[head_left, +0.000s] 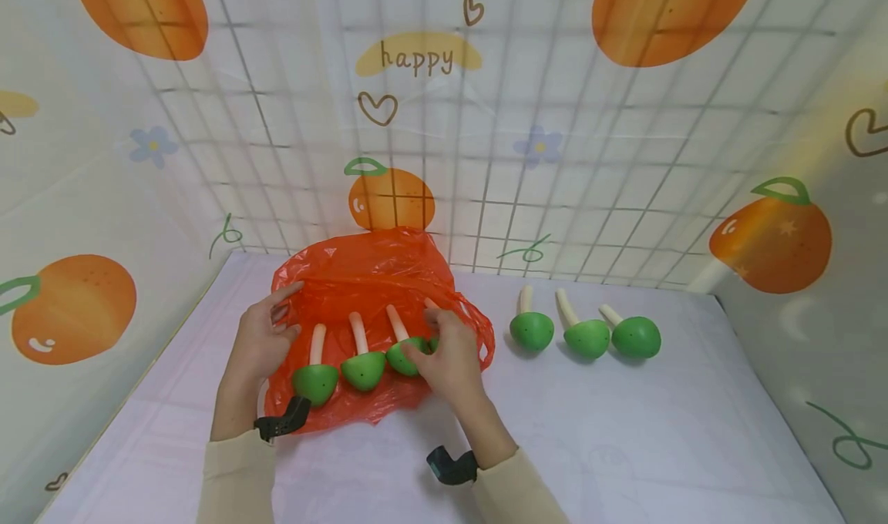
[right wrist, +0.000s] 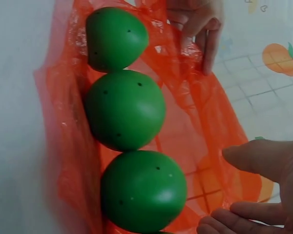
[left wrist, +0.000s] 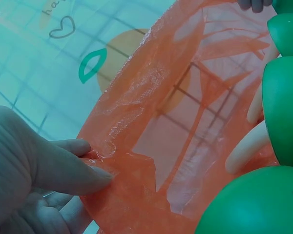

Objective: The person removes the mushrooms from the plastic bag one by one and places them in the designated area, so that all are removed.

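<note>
A red plastic bag lies spread on the table with its mouth facing the person. Inside it several green-capped toy mushrooms with pale stems lie in a row, stems pointing away. My left hand pinches the bag's left edge between thumb and fingers, as the left wrist view shows. My right hand is at the bag's right side, over the rightmost mushroom, which it partly hides. In the right wrist view its thumb and fingers are apart, beside the bag film. The caps touch each other there.
Three more toy mushrooms lie on the table right of the bag, caps toward the person. A white table cover lies under everything. Behind stands a wire grid covered by a printed curtain, with similar curtains at both sides.
</note>
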